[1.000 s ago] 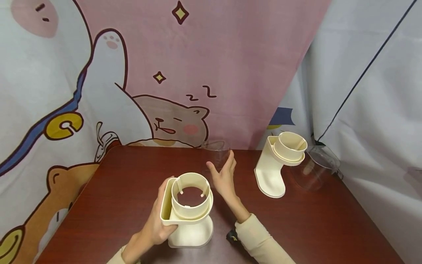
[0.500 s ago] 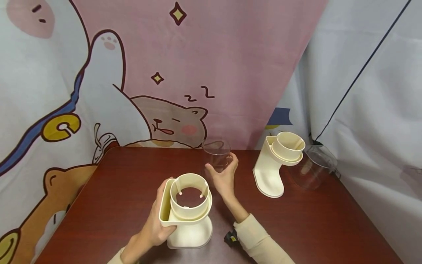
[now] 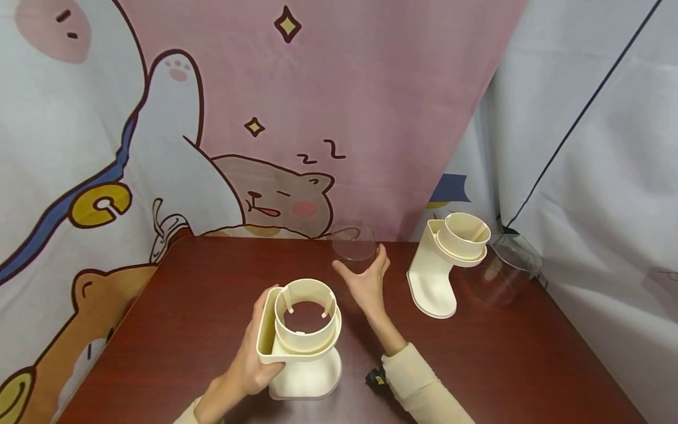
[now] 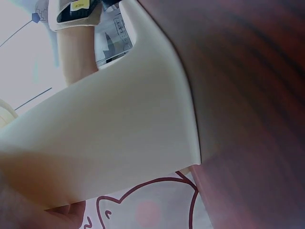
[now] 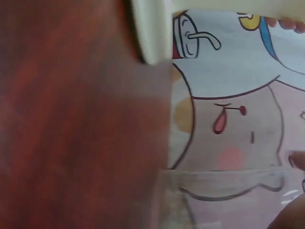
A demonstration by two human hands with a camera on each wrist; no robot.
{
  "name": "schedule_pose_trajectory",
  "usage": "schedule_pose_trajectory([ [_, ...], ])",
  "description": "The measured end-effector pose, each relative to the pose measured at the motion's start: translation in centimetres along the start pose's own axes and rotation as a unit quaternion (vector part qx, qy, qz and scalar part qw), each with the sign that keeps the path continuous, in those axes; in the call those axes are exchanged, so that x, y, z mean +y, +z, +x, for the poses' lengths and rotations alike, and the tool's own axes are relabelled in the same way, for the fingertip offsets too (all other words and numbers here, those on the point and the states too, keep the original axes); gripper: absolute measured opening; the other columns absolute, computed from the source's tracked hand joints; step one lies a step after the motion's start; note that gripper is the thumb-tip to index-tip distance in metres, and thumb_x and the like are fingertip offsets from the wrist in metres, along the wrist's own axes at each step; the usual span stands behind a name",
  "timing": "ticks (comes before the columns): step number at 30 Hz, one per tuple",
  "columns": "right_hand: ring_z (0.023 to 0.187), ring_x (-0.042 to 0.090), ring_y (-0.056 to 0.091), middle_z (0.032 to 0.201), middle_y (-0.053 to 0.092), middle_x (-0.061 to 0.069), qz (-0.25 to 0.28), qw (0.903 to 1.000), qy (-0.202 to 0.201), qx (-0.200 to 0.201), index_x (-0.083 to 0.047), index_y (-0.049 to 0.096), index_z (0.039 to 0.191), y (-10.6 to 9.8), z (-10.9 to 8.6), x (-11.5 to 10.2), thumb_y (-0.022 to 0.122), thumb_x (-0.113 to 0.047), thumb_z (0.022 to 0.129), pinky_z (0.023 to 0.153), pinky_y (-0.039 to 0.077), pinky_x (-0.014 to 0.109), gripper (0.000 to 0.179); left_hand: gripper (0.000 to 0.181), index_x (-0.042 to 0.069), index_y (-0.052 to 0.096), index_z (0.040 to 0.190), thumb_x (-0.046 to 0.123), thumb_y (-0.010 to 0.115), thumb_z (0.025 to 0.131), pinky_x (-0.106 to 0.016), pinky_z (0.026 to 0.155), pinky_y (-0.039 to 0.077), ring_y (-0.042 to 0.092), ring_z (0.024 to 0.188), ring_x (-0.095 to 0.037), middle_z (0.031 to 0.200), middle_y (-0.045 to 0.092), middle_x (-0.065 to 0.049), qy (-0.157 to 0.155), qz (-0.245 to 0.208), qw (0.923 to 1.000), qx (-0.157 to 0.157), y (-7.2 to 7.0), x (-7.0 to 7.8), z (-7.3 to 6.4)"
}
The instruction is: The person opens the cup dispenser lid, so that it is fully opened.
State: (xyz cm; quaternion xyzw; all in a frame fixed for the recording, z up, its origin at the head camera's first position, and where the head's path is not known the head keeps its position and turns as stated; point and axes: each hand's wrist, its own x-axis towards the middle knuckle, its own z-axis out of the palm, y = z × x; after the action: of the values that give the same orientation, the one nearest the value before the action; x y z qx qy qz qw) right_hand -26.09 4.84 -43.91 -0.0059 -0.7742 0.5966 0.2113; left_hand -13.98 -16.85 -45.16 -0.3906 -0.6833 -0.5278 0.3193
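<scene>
My left hand (image 3: 250, 360) grips a cream plastic stand (image 3: 306, 377) by its side; the stand has a round open collar on top and a flat rounded foot. In the left wrist view, the stand's smooth side (image 4: 124, 105) fills the middle, with fingers (image 4: 62, 217) curled at its lower edge. Farther back, my right hand (image 3: 366, 287) holds a clear plastic container (image 3: 354, 242), thumb on one side and fingers on the other. Part of that see-through wall (image 5: 224, 183) shows low in the right wrist view.
A second cream stand (image 3: 436, 271) stands at the right. Behind it is another clear container (image 3: 505, 274) near the curtain. A small black device (image 3: 376, 380) sits by the right cuff. The dark red table (image 3: 212, 294) meets a cartoon-printed curtain (image 3: 381, 118) at the back.
My right fingers have come round the clear container, which has shifted slightly right and tilted. The left hand and its stand stay put.
</scene>
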Motion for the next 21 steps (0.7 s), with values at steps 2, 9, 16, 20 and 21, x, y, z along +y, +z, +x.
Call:
schedule_pose_trajectory([
  [2, 0.146, 0.032, 0.027, 0.152, 0.026, 0.02, 0.034, 0.9989, -0.029, 0.016, -0.005, 0.021, 0.152, -0.6, 0.0, -1.0, 0.079, -0.034, 0.083, 0.12, 0.023, 0.051, 0.094, 0.106, -0.021, 0.019, 0.145, 0.007, 0.057, 0.05, -0.022, 0.114, 0.028, 0.045, 0.132, -0.014, 0.148, 0.04, -0.019, -0.002, -0.003, 1.0, -0.001, 0.0, 0.0, -0.1],
  [9, 0.142, 0.034, 0.035, 0.142, 0.041, 0.024, 0.176, 0.9624, -0.205, -0.026, 0.007, 0.04, 0.135, -1.8, -1.9, -5.3, 0.058, -0.005, 0.094, 0.12, 0.026, 0.041, 0.046, 0.11, -0.017, 0.016, 0.149, 0.003, 0.06, 0.05, -0.019, 0.114, 0.026, 0.041, 0.135, -0.011, 0.152, 0.035, -0.016, -0.023, -0.011, 0.9994, -0.021, -0.4, 0.4, -0.2],
  [16, 0.137, 0.025, 0.046, 0.14, 0.049, 0.023, 0.212, 0.9347, -0.217, -0.185, 0.008, 0.045, 0.131, -1.5, -4.3, -7.4, 0.049, -0.01, 0.099, 0.118, 0.034, 0.039, 0.038, 0.108, -0.015, 0.014, 0.15, -0.001, 0.067, 0.058, -0.019, 0.115, 0.025, 0.04, 0.136, -0.011, 0.152, 0.033, -0.017, -0.033, -0.009, 0.9985, -0.043, -0.7, 0.5, 0.1],
  [20, 0.139, 0.026, 0.044, 0.141, 0.049, 0.025, 0.207, 0.921, -0.202, -0.261, 0.005, 0.046, 0.136, -1.5, -5.0, -7.5, 0.046, -0.026, 0.102, 0.118, 0.032, 0.046, 0.045, 0.107, -0.016, 0.014, 0.15, -0.003, 0.067, 0.059, -0.019, 0.115, 0.025, 0.04, 0.137, -0.012, 0.153, 0.031, -0.018, -0.029, -0.023, 0.9984, -0.042, -0.5, 0.5, 0.1],
  [21, 0.139, 0.028, 0.044, 0.141, 0.049, 0.025, 0.206, 0.9179, -0.199, -0.275, 0.005, 0.046, 0.136, -1.5, -5.1, -7.6, 0.044, -0.029, 0.103, 0.118, 0.032, 0.047, 0.047, 0.107, -0.016, 0.014, 0.15, -0.003, 0.067, 0.059, -0.019, 0.116, 0.025, 0.039, 0.137, -0.012, 0.153, 0.031, -0.018, -0.028, -0.025, 0.9984, -0.042, -0.4, 0.5, 0.1],
])
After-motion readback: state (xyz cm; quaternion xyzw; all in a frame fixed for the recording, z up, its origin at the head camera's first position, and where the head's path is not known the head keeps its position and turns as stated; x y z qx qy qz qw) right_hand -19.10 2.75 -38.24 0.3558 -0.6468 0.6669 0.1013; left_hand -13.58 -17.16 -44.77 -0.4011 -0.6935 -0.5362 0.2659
